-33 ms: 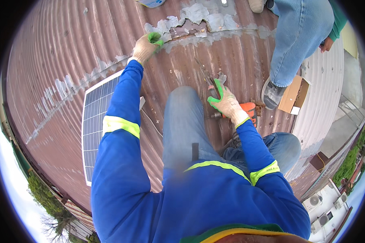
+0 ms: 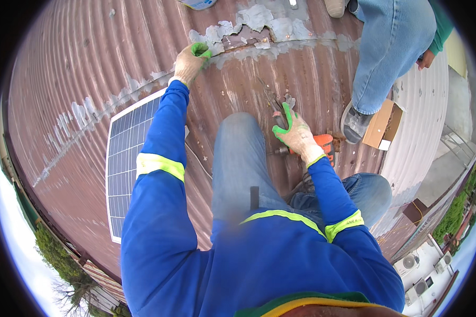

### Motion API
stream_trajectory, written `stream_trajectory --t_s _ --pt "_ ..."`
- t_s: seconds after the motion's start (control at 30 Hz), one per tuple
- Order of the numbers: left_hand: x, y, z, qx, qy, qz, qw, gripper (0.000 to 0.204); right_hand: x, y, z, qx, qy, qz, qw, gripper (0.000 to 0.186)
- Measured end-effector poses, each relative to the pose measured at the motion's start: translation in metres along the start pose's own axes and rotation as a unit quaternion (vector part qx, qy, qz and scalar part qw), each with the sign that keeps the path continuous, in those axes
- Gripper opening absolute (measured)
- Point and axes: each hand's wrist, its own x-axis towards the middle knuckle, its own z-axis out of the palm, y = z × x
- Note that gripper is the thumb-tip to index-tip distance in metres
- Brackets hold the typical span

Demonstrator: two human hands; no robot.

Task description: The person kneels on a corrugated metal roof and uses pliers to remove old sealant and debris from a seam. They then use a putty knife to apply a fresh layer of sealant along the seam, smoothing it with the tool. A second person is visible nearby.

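Note:
My left hand (image 2: 188, 65), in a white glove with green fingertips, reaches to the overlap seam (image 2: 232, 54) of the brown corrugated roof. Its fingers are curled together at the left end of the peeling grey sealant (image 2: 256, 20); what they pinch, if anything, is hidden. My right hand (image 2: 298, 136), gloved alike, hovers with thumb and forefinger apart, holding nothing I can see. Just beyond its fingertips lies a long-jawed hand tool (image 2: 271, 99), its exact kind unclear. Partly under that hand is an orange and black power drill (image 2: 325, 143), lying on the roof.
A solar panel (image 2: 126, 158) lies beside my left arm. At the right, another person's jeans-clad leg (image 2: 383, 58) and shoe (image 2: 354, 124) stand near an open cardboard box (image 2: 382, 127). A tub (image 2: 198, 3) sits at the far edge. A thin cable (image 2: 198, 161) runs by my knee.
My left hand and forearm have shifted very slightly right, with the fingers still curled at the seam. My right hand has moved a touch to the right.

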Motion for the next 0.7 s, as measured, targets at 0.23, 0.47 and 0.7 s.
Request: stream_trajectory --t_s 0.23,0.47,0.7 --pt "0.024 0.021 0.004 0.236 0.004 0.099 0.967 0.053 0.013 0.027 -0.003 -0.183 0.165 0.028 0.969 0.105" --pt "0.043 0.021 -0.011 0.243 -0.070 0.086 0.964 0.054 0.051 -0.025 0.002 -0.111 0.250 -0.078 0.959 0.093" --pt "0.057 0.025 -0.017 0.254 -0.136 0.055 0.956 0.051 0.240 -0.160 -0.010 0.121 0.057 -0.008 0.991 0.051"
